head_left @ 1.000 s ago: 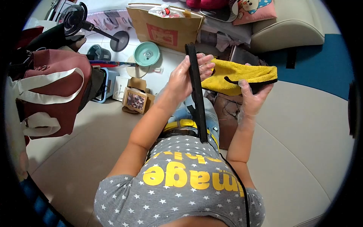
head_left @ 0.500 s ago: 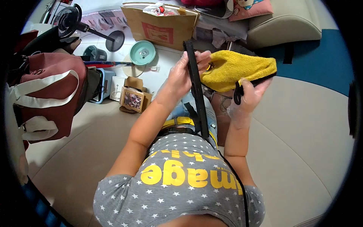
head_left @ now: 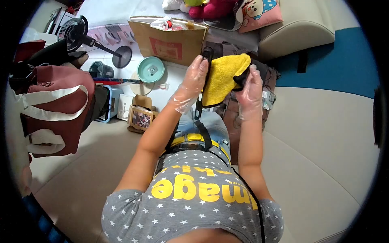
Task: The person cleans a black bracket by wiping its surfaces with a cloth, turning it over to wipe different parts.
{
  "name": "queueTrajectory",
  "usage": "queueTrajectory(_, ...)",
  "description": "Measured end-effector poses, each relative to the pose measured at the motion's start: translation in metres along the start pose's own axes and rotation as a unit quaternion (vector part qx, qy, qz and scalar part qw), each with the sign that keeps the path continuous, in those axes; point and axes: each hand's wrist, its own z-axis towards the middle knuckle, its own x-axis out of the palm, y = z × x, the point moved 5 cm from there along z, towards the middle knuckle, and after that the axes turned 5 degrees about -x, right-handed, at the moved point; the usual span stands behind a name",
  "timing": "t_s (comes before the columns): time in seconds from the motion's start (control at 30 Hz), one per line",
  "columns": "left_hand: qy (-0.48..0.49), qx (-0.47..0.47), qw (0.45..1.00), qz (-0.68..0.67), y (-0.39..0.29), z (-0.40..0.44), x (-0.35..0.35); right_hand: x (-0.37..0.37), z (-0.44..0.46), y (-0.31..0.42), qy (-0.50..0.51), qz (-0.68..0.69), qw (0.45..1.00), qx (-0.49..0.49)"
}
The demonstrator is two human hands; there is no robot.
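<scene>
Both hands wear thin clear plastic gloves. On the left, my left hand [head_left: 193, 83] is closed round a long black strap-like piece [head_left: 199, 106], whose lower end hangs above the jeans. Right beside that piece, a fuzzy yellow cloth [head_left: 221, 77] with black edging spreads between the hands. My right hand [head_left: 250, 92] pinches the black part at the cloth's right end, fingers pointing up. The fingertips of my left hand are partly hidden behind the black piece.
A cardboard box [head_left: 142, 118], a teal round lid or basin [head_left: 150, 69] and a black fan [head_left: 73, 34] are at the left, beyond a maroon bag [head_left: 58, 101]. A large brown paper bag [head_left: 172, 44] stands ahead. A beige couch [head_left: 312, 133] lies right.
The yellow cloth has turned and bunched up, and its right end has moved left. My right hand has shifted left with it. The black piece now hangs shorter and farther from the shirt.
</scene>
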Motion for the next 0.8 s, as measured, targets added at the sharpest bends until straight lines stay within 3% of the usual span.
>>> queueTrajectory(0.03, 0.008, -0.018, 0.994, -0.104, 0.002, 0.001, 0.002, -0.008, 0.0, 0.002, -0.049, -0.007, 0.999, -0.018)
queueTrajectory(0.07, 0.01, -0.016, 0.994, -0.104, -0.001, 0.001, 0.003, -0.011, -0.003, 0.002, -0.048, -0.006, 0.999, -0.02)
queueTrajectory(0.1, 0.04, -0.024, 0.987, -0.155, -0.004, 0.001, 0.005, -0.012, -0.012, -0.004, -0.104, 0.003, 0.994, 0.03)
queueTrajectory(0.13, 0.07, -0.032, 0.976, -0.205, -0.007, 0.002, 0.008, -0.019, -0.018, -0.015, -0.096, 0.033, 0.992, 0.079)
queueTrajectory(0.17, 0.068, -0.031, 0.977, -0.198, -0.004, 0.004, 0.007, -0.026, -0.024, -0.026, -0.09, 0.061, 0.986, 0.127)
queueTrajectory(0.27, 0.036, -0.057, 0.982, -0.176, 0.0, 0.007, 0.003, -0.039, -0.04, -0.055, -0.016, -0.003, 0.988, 0.151)
queueTrajectory(0.37, 0.044, -0.061, 0.986, -0.147, 0.004, 0.007, 0.002, -0.024, -0.051, -0.06, 0.013, -0.036, 0.99, 0.134)
queueTrajectory(0.47, 0.039, -0.066, 0.99, -0.117, 0.002, 0.003, 0.004, -0.035, -0.034, -0.053, -0.037, -0.155, 0.972, 0.172)
queueTrajectory(0.53, 0.028, -0.055, 0.994, -0.088, -0.003, 0.004, 0.003, -0.032, -0.03, -0.038, -0.066, -0.216, 0.967, 0.121)
queueTrajectory(0.57, 0.023, -0.065, 0.993, -0.098, -0.003, 0.003, 0.001, -0.029, -0.03, -0.022, -0.055, -0.373, 0.926, -0.002)
queueTrajectory(0.6, 0.017, -0.074, 0.991, -0.109, -0.003, 0.002, -0.001, -0.023, -0.031, -0.007, -0.043, -0.514, 0.848, -0.125)
queueTrajectory(0.63, 0.029, -0.081, 0.989, -0.117, -0.007, 0.001, -0.001, -0.029, -0.029, -0.006, -0.024, -0.516, 0.833, -0.198)
queueTrajectory(0.67, 0.03, -0.08, 0.989, -0.117, -0.007, 0.002, -0.003, -0.034, -0.03, -0.008, -0.024, -0.516, 0.833, -0.199)
queueTrajectory(0.73, 0.028, -0.093, 0.981, -0.166, -0.007, 0.003, -0.007, -0.028, -0.041, -0.008, -0.07, -0.338, 0.917, -0.201)
queueTrajectory(0.8, 0.032, -0.092, 0.983, -0.157, -0.008, 0.003, -0.011, -0.019, -0.042, -0.008, -0.043, -0.312, 0.932, -0.182)
